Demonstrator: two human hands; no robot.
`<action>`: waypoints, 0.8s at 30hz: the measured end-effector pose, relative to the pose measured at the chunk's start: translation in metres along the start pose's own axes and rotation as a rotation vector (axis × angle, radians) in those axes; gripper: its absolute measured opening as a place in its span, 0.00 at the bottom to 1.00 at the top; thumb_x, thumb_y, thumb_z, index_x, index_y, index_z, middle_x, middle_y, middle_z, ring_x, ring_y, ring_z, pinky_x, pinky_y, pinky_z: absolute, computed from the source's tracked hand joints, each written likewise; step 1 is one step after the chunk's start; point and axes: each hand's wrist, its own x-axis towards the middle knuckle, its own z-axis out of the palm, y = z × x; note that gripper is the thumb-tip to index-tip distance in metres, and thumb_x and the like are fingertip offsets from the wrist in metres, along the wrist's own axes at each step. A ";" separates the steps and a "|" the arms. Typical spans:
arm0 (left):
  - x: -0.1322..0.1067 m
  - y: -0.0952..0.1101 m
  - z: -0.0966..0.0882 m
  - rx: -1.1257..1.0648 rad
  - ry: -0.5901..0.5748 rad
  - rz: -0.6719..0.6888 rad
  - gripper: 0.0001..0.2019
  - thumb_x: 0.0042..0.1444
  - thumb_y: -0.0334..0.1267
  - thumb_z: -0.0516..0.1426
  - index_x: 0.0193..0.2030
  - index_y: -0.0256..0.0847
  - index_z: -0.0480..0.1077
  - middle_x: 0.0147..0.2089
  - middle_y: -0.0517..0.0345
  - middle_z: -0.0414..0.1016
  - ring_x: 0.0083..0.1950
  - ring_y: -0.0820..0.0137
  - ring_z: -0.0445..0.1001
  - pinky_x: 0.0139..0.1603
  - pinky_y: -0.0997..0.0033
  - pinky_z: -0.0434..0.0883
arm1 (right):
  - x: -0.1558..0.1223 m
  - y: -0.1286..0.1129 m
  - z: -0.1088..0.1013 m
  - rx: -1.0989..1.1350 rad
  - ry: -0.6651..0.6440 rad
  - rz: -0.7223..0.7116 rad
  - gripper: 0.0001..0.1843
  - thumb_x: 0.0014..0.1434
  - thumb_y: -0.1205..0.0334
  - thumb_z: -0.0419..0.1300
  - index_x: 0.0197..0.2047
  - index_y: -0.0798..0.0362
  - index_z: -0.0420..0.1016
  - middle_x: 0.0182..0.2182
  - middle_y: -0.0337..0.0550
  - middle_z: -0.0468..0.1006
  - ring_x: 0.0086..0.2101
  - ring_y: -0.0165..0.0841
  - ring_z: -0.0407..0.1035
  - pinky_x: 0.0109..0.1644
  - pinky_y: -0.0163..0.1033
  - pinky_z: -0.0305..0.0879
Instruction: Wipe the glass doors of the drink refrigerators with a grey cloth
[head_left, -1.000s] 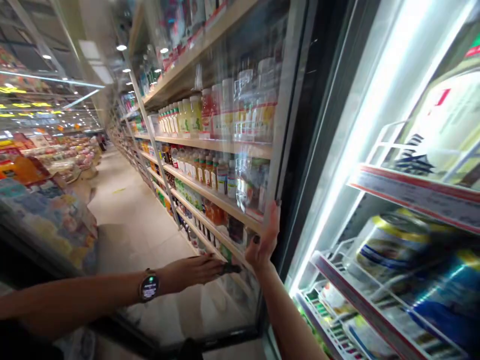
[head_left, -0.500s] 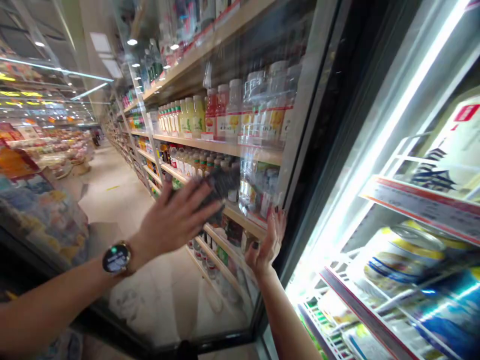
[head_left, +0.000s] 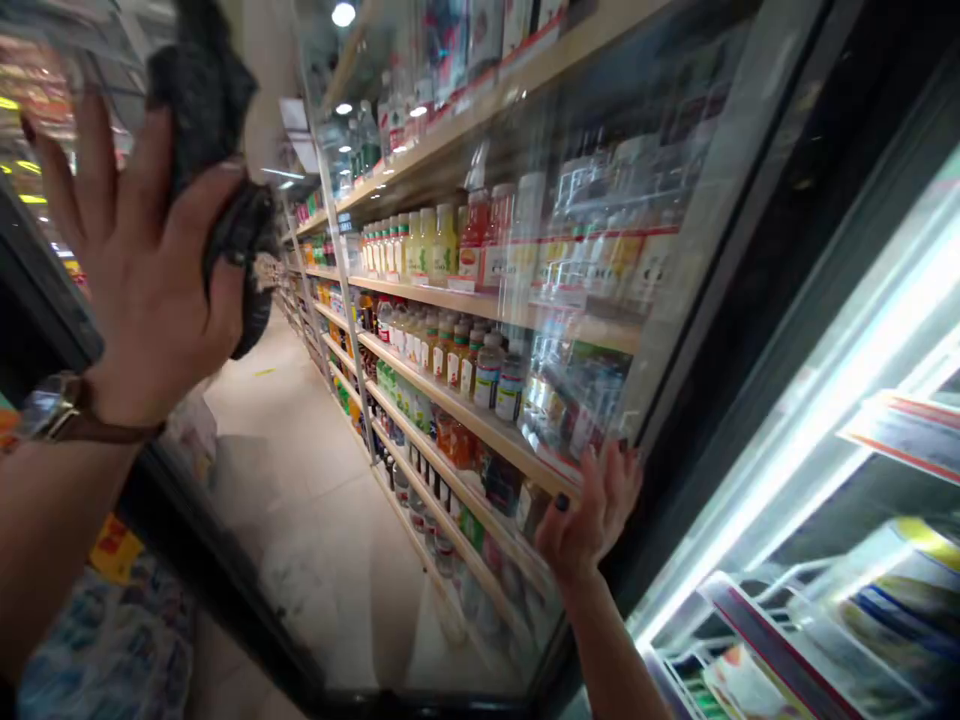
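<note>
My left hand [head_left: 150,250], with a watch [head_left: 56,405] on its wrist, is high at the left. It holds a crumpled dark cloth [head_left: 206,110] against a glass door [head_left: 292,560], its fingers spread over and beside the cloth. Low at the right, my right hand [head_left: 589,510] rests its fingertips on the same glass beside the dark door frame [head_left: 697,340]. Those fingers are loosely bent, with the thumb apart, and nothing shows in them.
Shelves [head_left: 480,430] of bottled drinks show through the glass along an aisle floor [head_left: 292,400]. At right stands a lit cooler with a bright light strip [head_left: 780,430], wire racks and a can [head_left: 892,600]. Wrapped packs [head_left: 105,640] sit at lower left.
My left hand has swept the cloth from the middle of the glass up to the upper left. My right hand keeps its place by the frame while the view has turned left.
</note>
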 end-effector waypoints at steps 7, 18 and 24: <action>-0.237 0.114 0.039 -0.148 -0.115 0.091 0.29 0.54 0.30 0.62 0.63 0.54 0.73 0.81 0.60 0.52 0.84 0.58 0.41 0.84 0.47 0.40 | -0.003 0.001 0.003 0.013 0.054 -0.011 0.32 0.70 0.57 0.51 0.75 0.54 0.63 0.69 0.64 0.68 0.70 0.61 0.60 0.69 0.74 0.59; -0.103 -0.001 0.015 0.011 0.193 -0.358 0.29 0.68 0.33 0.55 0.75 0.39 0.60 0.80 0.44 0.54 0.82 0.47 0.48 0.80 0.37 0.50 | -0.006 0.006 0.008 0.000 0.075 -0.041 0.32 0.70 0.59 0.53 0.74 0.58 0.63 0.71 0.62 0.66 0.70 0.60 0.60 0.70 0.72 0.60; -0.235 0.085 0.037 0.029 0.122 -0.395 0.38 0.63 0.28 0.57 0.79 0.43 0.53 0.81 0.41 0.49 0.82 0.48 0.49 0.79 0.38 0.53 | -0.009 0.009 0.006 0.020 0.057 -0.055 0.33 0.70 0.60 0.54 0.76 0.56 0.61 0.73 0.60 0.63 0.71 0.60 0.59 0.71 0.73 0.58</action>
